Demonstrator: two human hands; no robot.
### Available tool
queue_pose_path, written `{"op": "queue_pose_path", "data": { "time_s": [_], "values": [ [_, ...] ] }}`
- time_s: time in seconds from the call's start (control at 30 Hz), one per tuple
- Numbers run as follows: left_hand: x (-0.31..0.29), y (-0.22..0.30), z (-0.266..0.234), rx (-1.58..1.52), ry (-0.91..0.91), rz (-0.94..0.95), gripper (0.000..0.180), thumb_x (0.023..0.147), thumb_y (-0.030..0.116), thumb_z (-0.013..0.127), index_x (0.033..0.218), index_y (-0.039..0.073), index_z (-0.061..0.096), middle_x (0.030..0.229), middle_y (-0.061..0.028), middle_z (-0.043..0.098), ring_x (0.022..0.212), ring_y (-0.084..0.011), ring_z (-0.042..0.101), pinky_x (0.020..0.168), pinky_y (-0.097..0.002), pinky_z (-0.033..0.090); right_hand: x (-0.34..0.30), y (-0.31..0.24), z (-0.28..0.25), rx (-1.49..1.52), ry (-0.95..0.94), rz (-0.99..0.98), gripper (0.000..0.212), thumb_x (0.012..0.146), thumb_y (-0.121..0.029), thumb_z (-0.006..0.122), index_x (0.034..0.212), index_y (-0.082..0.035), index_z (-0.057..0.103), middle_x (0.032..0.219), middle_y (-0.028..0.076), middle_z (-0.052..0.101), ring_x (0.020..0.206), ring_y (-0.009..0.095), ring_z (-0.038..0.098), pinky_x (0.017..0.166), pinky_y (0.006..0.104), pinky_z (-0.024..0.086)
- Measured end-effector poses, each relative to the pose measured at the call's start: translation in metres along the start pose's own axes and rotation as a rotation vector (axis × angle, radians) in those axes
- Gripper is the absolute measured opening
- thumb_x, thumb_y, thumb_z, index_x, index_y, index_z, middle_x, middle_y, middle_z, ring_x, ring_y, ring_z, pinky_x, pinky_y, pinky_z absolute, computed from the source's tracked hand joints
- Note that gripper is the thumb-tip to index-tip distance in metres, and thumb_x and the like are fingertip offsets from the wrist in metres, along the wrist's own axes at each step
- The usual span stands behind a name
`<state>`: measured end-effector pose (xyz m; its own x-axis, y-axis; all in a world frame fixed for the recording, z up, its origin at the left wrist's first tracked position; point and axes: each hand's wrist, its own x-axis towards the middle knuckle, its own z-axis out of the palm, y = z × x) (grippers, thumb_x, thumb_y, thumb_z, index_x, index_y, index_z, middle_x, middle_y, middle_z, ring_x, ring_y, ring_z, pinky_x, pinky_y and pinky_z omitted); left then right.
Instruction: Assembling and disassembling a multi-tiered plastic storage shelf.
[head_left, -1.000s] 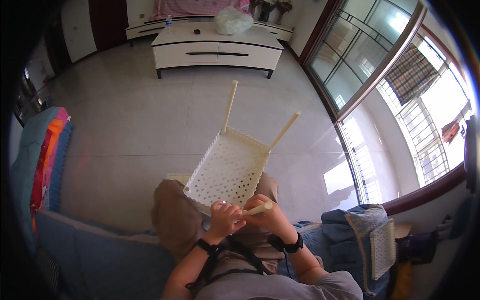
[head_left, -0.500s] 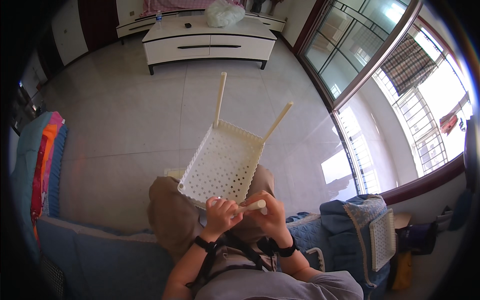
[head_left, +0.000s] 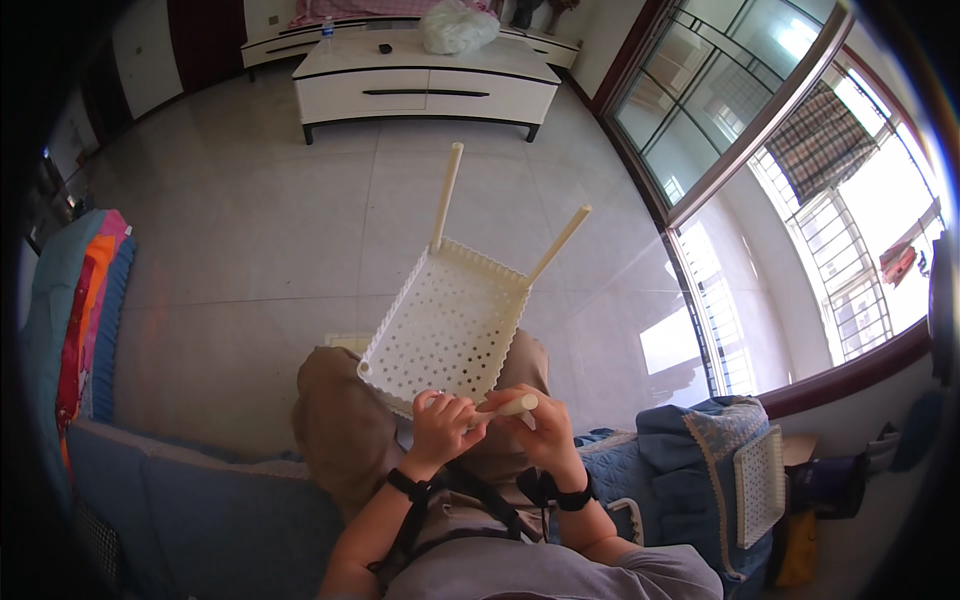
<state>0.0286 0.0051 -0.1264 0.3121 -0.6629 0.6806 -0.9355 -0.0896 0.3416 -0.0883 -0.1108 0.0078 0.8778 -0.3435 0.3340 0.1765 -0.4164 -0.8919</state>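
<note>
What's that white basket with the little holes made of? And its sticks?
The white basket seems moulded plastic, satiny: wavy rim, neat repeated holes. The cream sticks look smooth, with no wood grain visible: perhaps plastic or coated metal.

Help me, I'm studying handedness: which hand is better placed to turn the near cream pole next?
Likely the right hand, beside the exposed end of the near cream pole; the left hand is farther from that end, at the near edge of the white basket.

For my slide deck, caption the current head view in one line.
Right hand holding a cream pole, left hand beside it, at a white perforated basket's near edge.
</note>
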Motion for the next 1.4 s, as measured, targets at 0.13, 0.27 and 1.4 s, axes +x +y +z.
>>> {"op": "queue_pose_path", "data": {
  "time_s": [0.13,0.27,1.4],
  "values": [
    [0.0,0.0,0.001,-0.009,-0.008,-0.002,0.018,0.079,0.031,0.07,0.084,0.018,0.059,0.086,0.0066,0.059,0.082,-0.0133,0.057,0.09,-0.0414,0.037,-0.004,0.002,0.009,-0.006,0.206,-0.09,0.028,0.078,0.006,0.069,0.105,-0.001,0.062,0.103,0.013,0.066,0.092,0.026,0.065,0.082,0.0328,0.052],
    [-0.002,-0.001,0.003,0.003,-0.011,0.002,0.018,0.078,0.031,0.07,0.084,0.018,0.059,0.086,0.0065,0.059,0.081,-0.0136,0.057,0.09,-0.0417,0.037,-0.003,-0.01,0.005,0.094,0.28,-0.14,0.039,0.073,0.004,0.076,0.108,-0.002,0.06,0.102,0.014,0.066,0.095,0.027,0.065,0.083,0.0339,0.051],
    [0.0,0.0,0.003,0.004,-0.016,-0.012,0.019,0.077,0.031,0.071,0.085,0.018,0.06,0.087,0.0057,0.059,0.084,-0.0142,0.057,0.09,-0.0419,0.038,0.018,-0.022,-0.014,0.306,-0.059,-0.057,0.034,0.077,0.012,0.049,0.109,0.005,0.061,0.089,0.014,0.067,0.088,0.026,0.067,0.082,0.0324,0.051]
  ]
}}
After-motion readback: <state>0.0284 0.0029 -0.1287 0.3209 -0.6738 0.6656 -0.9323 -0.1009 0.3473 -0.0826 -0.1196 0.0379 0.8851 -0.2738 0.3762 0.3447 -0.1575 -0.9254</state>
